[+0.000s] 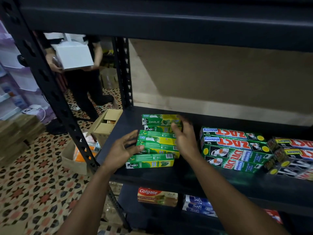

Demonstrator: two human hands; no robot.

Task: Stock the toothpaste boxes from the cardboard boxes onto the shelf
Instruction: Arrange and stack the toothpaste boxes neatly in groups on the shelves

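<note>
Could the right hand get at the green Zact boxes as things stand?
Probably yes: the right hand is beside the Darlie boxes, and only bare shelf separates it from the green Zact boxes.

Shelf [118,126] matt black metal; Darlie boxes [157,146] glossy printed card; floor carton [105,124] plain brown cardboard.

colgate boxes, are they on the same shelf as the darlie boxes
No, the Colgate boxes sit a level below the Darlie boxes.

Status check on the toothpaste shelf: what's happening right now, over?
Left hand open, by the left end of the Darlie boxes. Right hand at their right end, hold unclear. Boxes piled on the shelf; Zact boxes alongside, clear.
</note>
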